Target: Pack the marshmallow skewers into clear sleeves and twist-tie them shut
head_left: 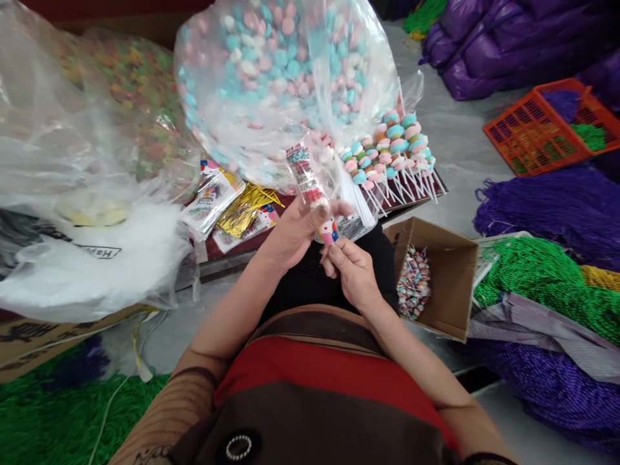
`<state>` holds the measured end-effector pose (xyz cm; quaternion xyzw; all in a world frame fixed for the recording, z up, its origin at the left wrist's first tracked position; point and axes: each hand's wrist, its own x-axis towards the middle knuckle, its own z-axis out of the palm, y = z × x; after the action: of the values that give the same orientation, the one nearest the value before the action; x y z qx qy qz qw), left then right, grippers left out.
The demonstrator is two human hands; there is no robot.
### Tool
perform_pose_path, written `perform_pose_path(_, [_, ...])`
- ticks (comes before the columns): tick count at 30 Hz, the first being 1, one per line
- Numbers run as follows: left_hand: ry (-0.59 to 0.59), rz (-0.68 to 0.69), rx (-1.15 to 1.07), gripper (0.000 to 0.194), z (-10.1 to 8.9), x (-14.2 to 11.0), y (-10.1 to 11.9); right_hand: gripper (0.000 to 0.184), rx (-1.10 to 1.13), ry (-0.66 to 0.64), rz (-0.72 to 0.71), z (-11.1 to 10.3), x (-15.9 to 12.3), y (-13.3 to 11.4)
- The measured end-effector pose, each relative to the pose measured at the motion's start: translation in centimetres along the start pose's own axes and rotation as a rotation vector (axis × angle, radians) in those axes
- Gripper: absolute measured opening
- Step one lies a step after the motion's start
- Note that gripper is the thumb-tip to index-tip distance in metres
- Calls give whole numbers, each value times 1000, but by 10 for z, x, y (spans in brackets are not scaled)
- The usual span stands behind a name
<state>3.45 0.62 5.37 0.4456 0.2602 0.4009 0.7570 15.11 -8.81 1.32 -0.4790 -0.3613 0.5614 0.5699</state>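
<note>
My left hand (295,232) is closed around a candy skewer in a clear printed wrapper (310,184), holding it upright above my lap. My right hand (351,268) pinches the lower end of the same wrapper, fingers curled, just below the left. Right behind the hands stands a big clear bag of pink, blue and white candies (285,71). A row of unwrapped candy skewers (390,152) with white sticks lies on the low table to the right of that bag.
Gold twist ties (245,210) and printed wrappers (210,197) lie on the table's left. A cardboard box of wrapped skewers (448,278) sits at my right. Large clear bags (87,161) fill the left. Purple and green bead strands (547,284) and an orange crate (542,129) lie right.
</note>
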Motion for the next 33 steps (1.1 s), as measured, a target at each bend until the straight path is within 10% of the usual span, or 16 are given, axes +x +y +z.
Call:
perform_pose_path(8, [36, -116, -5, 54, 13, -12, -22, 40, -37, 15, -16, 5, 2, 5])
perform_pose_path(13, [42, -86, -77, 45, 3, -13, -18, 40, -445, -246, 17, -29, 12, -33])
perform_pose_path(17, [-379, -355, -313, 46, 16, -28, -17, 35, -194, 1, -137, -52, 25, -62])
perform_pose_path(20, [-815, -586, -527, 52, 33, -37, -28, 68, 77, -252, -119, -44, 32, -66])
perform_pose_path(22, [-897, -615, -544, 58, 36, -39, -34, 59, 185, -371, -110, -31, 33, -63])
perform_pose_path(24, [-756, -550, -416, 55, 31, -37, -33, 40, 203, -313, -122, -17, 33, -59])
perform_pose_path(29, [55, -92, 392, 17, 4, -30, -19, 19, 66, 147, -337, 14, 38, -51])
perform_pose_path(31, [150, -4, 447, 15, -3, -30, -19, 19, 33, 178, -379, 19, 40, -52])
perform_pose_path(33, [-2, -70, 237, 27, -8, -33, -22, 28, 7, 63, -300, 18, 42, -57])
